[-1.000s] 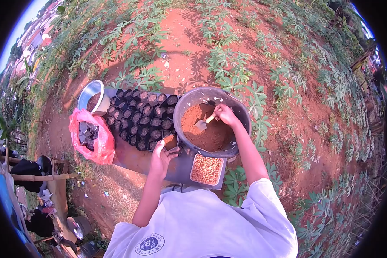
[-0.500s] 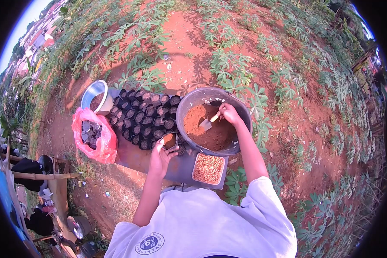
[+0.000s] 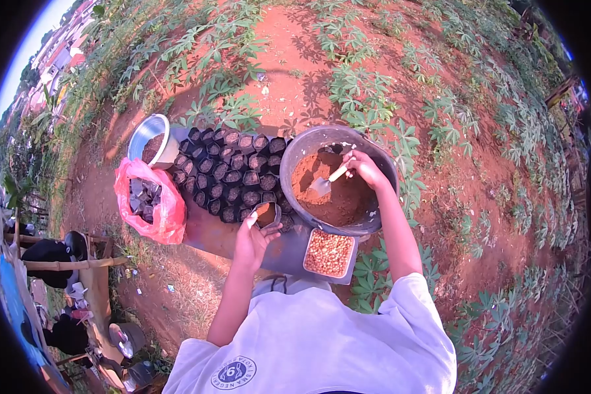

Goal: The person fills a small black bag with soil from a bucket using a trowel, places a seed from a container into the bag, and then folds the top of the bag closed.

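Note:
My right hand (image 3: pixel 365 169) is closed round the pale handle of a small trowel (image 3: pixel 322 186), whose blade rests on the reddish soil (image 3: pixel 341 203) inside a large dark tub (image 3: pixel 391 164). In my left hand (image 3: pixel 253 244) is a small black planting bag (image 3: pixel 277 215) with brown soil showing at its mouth, tilted a little toward me. Just beyond it, rows of soil-filled black planting bags (image 3: pixel 233 176) stand close together on the table. Below the tub sits a square container of orange-yellow kernels (image 3: pixel 328 253).
At the table's left, a pink plastic bag (image 3: pixel 171 226) holds dark folded pieces, beside a tilted bucket (image 3: pixel 167 152) with soil in it. Leafy plants (image 3: pixel 361 85) grow in rows on red ground. A bamboo pole (image 3: pixel 79 264) and dark items are at lower left.
The whole view has shifted slightly, moving the table and tub rightward. My right hand keeps the trowel in the soil, and my left hand still holds the planting bag.

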`<action>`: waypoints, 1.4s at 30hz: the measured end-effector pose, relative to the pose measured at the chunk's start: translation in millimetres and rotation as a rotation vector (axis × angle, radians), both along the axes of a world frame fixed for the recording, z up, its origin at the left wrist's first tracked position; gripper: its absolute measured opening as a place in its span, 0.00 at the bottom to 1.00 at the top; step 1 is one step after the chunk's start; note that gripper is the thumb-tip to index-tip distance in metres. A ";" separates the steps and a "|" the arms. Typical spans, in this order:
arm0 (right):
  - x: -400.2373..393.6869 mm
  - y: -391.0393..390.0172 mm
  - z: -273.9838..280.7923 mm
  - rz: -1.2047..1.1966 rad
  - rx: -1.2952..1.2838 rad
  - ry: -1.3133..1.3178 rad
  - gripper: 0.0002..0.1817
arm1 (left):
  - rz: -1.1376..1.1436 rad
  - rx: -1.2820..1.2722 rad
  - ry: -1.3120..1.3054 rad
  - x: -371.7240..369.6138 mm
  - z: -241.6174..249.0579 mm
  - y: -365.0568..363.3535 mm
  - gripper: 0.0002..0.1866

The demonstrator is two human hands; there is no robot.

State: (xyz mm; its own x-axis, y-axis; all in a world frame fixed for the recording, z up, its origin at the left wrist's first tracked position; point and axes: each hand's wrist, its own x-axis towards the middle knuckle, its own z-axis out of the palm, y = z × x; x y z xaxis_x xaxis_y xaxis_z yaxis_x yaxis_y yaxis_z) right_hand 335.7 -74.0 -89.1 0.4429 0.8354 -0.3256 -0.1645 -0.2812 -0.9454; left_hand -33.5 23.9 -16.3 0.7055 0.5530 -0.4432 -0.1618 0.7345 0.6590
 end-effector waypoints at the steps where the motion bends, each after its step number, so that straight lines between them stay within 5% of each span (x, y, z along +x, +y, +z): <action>1: -1.0 -0.3 -0.2 0.010 0.037 0.043 0.06 | -0.001 -0.007 0.004 -0.8 -2.5 0.5 0.26; 16: -28.9 -18.7 54.3 -0.073 0.201 0.208 0.08 | 0.075 0.055 -0.009 11.5 -8.6 8.8 0.26; 30: -85.9 -26.2 151.4 -0.032 0.391 0.069 0.07 | 0.084 0.066 -0.086 24.9 -15.3 10.4 0.21; 42: -123.6 -13.7 177.2 0.126 0.227 -0.147 0.07 | 0.078 0.104 -0.078 9.1 -14.9 5.2 0.22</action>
State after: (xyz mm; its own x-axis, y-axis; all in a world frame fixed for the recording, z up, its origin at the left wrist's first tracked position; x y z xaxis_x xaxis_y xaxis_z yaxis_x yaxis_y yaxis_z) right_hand 212.1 -87.7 88.0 0.3594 0.9310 -0.0639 0.0018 -0.0692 -0.9976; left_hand -24.3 29.2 -31.2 0.6887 0.6476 -0.3261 -0.2694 0.6460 0.7142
